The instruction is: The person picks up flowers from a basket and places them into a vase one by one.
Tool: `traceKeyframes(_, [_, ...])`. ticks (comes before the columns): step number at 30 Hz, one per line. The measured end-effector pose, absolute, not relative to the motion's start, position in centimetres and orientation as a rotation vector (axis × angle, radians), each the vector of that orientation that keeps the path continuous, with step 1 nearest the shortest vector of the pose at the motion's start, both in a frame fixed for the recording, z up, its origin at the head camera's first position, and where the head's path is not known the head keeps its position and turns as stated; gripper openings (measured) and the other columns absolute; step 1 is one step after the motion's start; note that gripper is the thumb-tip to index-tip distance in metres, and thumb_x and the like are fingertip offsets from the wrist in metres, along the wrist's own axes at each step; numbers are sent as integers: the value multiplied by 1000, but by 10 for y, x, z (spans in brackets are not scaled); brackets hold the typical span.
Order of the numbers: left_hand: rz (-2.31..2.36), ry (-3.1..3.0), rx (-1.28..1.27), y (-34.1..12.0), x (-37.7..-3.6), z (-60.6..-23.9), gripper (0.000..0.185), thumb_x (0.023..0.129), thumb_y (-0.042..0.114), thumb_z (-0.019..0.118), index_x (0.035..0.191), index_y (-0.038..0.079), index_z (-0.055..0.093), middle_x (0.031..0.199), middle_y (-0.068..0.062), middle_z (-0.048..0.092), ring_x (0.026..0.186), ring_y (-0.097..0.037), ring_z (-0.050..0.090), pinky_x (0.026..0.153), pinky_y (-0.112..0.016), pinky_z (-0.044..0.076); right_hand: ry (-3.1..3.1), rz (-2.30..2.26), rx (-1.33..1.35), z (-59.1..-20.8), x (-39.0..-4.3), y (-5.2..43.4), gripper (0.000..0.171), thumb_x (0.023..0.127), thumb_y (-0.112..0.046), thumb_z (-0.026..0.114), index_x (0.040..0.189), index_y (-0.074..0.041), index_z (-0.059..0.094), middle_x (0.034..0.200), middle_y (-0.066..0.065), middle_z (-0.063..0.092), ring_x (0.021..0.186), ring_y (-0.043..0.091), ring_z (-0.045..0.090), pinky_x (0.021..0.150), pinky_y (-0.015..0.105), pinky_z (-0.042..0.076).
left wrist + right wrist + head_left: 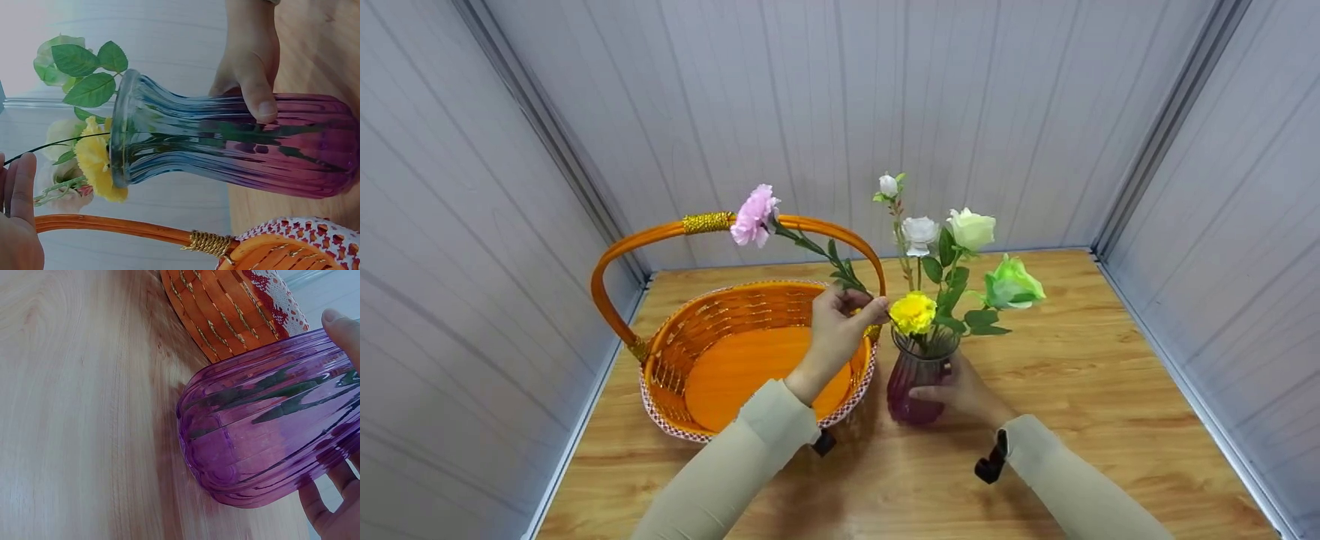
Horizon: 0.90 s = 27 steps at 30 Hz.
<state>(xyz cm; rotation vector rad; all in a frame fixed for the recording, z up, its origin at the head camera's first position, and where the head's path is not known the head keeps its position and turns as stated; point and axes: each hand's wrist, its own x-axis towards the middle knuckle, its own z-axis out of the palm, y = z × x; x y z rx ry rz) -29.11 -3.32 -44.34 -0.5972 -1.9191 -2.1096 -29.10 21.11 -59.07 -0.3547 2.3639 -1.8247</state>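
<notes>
My left hand [836,334] pinches the green stem of a pink carnation [755,216], whose bloom leans up and left over the basket. The stem's lower end reaches past the vase mouth beside a yellow carnation [913,313]. Around the ribbed glass vase [225,140], clear above and purple below, curl the fingers and thumb of my right hand [964,390]. Inside the vase stand a green rose [1012,283], a cream rose [971,229], a white rose [919,234] and a sprig with a white bud [888,185]. Their stems show through the glass.
An orange woven basket [690,360] with a tall arched handle [611,255] and lace-trimmed rim stands just left of the vase. Both sit on a wood-grain tabletop [1080,397]. Pale panel walls [840,112] close in the back and both sides.
</notes>
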Motion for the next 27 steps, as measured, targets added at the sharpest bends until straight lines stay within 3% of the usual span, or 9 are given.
traceKeyframes(6, [-1950,-2040,-638,-26,-291,-449,15,99,4,78,95,-3,66,88,-20,76,75,-16,78,73,-29,66,2347,-1844,-385,-589,-290,211,96,88,-21,93,164,-15,35,159,18,54,145,39,56,122,60,45])
traceKeyframes(11, [-1770,-2077,-741,-20,-290,-454,17,97,4,81,90,-5,68,85,-20,74,73,-9,67,67,-22,56,2353,-1862,-424,-592,-289,210,95,88,-18,93,162,-11,35,157,22,55,141,41,59,118,58,50])
traceKeyframes(15, [-1633,-2117,-817,-15,-287,-459,16,96,4,81,89,-4,69,84,-18,73,73,-8,61,67,-22,57,2372,-1858,-437,-595,-288,210,94,88,-16,93,162,-11,35,156,22,56,141,41,59,117,58,51])
traceKeyframes(22, [-1401,-2177,-994,-9,-286,-463,16,95,1,82,86,-3,69,84,-16,73,77,-22,70,73,-27,64,2406,-1833,-424,-593,-289,209,94,88,-13,92,163,-16,35,157,18,55,142,40,57,119,60,49])
traceKeyframes(27, [-1335,-2225,-1058,-9,-285,-465,9,97,1,79,91,-2,72,88,-15,76,80,-24,74,78,-26,64,2406,-1825,-452,-594,-289,208,95,90,-7,90,164,-19,33,161,13,52,147,37,54,123,61,44])
